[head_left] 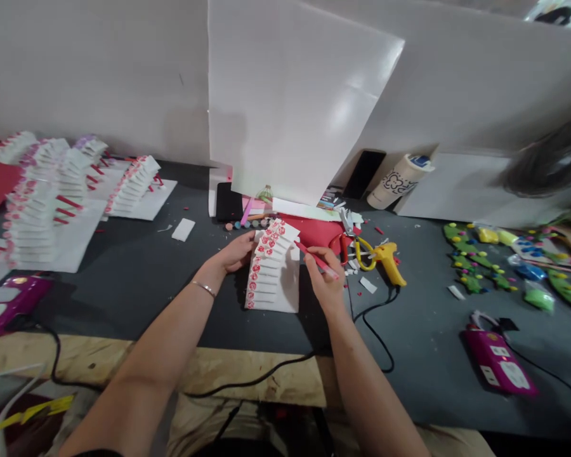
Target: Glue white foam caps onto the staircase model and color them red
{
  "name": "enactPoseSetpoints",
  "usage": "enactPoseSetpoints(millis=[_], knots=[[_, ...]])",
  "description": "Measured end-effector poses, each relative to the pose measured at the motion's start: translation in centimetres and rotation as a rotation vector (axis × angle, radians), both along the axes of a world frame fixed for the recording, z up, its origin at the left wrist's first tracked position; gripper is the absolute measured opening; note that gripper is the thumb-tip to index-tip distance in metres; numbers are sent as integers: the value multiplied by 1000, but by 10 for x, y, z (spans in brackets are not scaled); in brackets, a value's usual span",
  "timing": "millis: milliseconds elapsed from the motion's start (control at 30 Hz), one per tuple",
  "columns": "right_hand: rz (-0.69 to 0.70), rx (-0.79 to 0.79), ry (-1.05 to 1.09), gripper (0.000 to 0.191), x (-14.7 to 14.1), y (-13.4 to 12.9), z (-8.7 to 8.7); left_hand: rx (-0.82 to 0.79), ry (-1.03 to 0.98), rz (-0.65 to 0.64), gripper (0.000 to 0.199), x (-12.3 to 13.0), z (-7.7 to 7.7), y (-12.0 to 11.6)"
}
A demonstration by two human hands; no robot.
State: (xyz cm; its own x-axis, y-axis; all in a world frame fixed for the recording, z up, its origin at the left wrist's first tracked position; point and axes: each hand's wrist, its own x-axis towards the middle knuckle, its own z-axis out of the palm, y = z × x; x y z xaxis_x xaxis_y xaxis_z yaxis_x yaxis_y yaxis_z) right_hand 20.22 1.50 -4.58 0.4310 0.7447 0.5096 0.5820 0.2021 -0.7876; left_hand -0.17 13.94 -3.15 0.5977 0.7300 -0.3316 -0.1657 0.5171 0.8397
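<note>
A white board with a row of overlapping white pieces (266,273), patterned red along their left ends, lies in front of me on the dark table. My left hand (238,251) is closed on its upper left side, the fingertips partly hidden behind it. My right hand (326,279) pinches a thin red stick (322,262) whose far tip is close to the upper right of the pieces. Just right of this hand are red-handled pliers (346,230), yellow-handled scissors (363,254) and a yellow glue gun (387,261).
Similar white stepped models (33,222) stand on boards at the left. A white sheet (295,95) leans at the back, near a phone (364,172) and a patterned cup (397,181). Green felt-like pieces (476,260) lie right. A black cord (378,339) and purple power strip (498,360) are on the table.
</note>
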Motion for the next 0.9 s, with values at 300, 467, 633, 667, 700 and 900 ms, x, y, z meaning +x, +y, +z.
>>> enactPoseSetpoints(millis=[300,467,633,667,700,900], knots=[[-89,55,-217,21,-2,-2,8,32,53,-36,48,0,-1,2],[-68,52,-264,18,-2,-3,9,43,59,-38,48,0,0,3],[-92,81,-291,23,-1,-3,11,46,29,-40,54,1,-1,3],[-91,78,-288,22,-1,-2,11,50,25,-43,54,1,-2,3],[-86,72,-286,21,-1,-2,11,56,21,-47,54,0,-2,3],[-82,88,-307,22,0,-1,11,67,6,-62,54,-1,-2,2]])
